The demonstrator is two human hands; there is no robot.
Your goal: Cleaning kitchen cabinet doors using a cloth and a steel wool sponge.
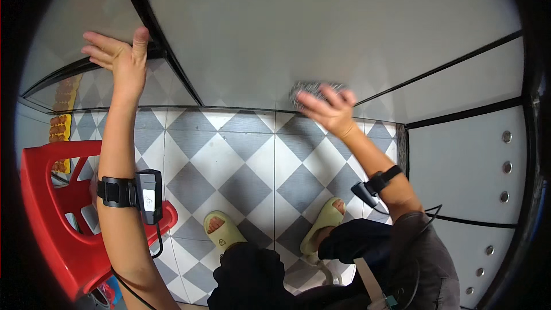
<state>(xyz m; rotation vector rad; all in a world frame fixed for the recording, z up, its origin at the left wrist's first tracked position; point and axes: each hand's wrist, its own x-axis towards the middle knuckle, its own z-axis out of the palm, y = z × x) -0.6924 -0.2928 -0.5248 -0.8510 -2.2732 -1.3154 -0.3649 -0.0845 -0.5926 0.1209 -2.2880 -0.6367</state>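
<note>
My right hand (331, 110) holds a grey metal-wire scouring pad (308, 88) against the lower part of a smooth grey panel (327, 21), close to its bottom edge. The hand is slightly blurred. On the other side, my left hand (120, 54) is empty, its fingers spread, beside the black frame strip (172, 62) between two panels. Whether that palm touches the panel cannot be told. Both forearms wear black straps with small black devices.
A red plastic chair (38, 189) stands at the left, near yellow trays of eggs (60, 127). Checkered tiles (249, 155) cover the floor under my feet in green slippers. Cabinet panels with round metal vents (507, 167) rise at the right.
</note>
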